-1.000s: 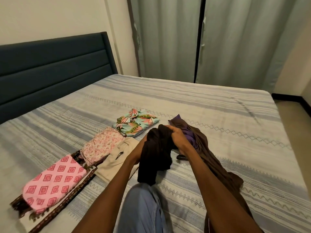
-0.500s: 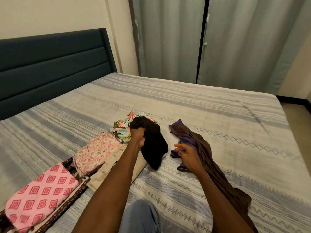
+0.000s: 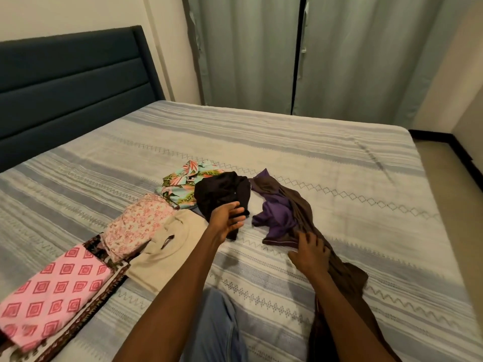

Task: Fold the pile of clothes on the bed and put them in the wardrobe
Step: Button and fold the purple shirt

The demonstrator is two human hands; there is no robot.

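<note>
The left hand [image 3: 226, 220] lay with a wide, relaxed grip, straight fingers touching the crumpled black garment [image 3: 222, 195]. The right hand [image 3: 311, 253] rested spread on the limp brown garment [image 3: 300, 207], beside soft purple cloth [image 3: 277, 218]. Folded pieces lined the striped woven bed [image 3: 339, 163]: floral shirt [image 3: 180, 184], pink sprigged fabric [image 3: 136, 226], beige top [image 3: 167, 254], pink diamond-print cloth [image 3: 52, 291].

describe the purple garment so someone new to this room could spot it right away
On the striped bed, look right of the row of folded clothes. The purple garment lies crumpled against a long brown garment, beyond the right hand. It is the only purple piece, unfolded.
</note>
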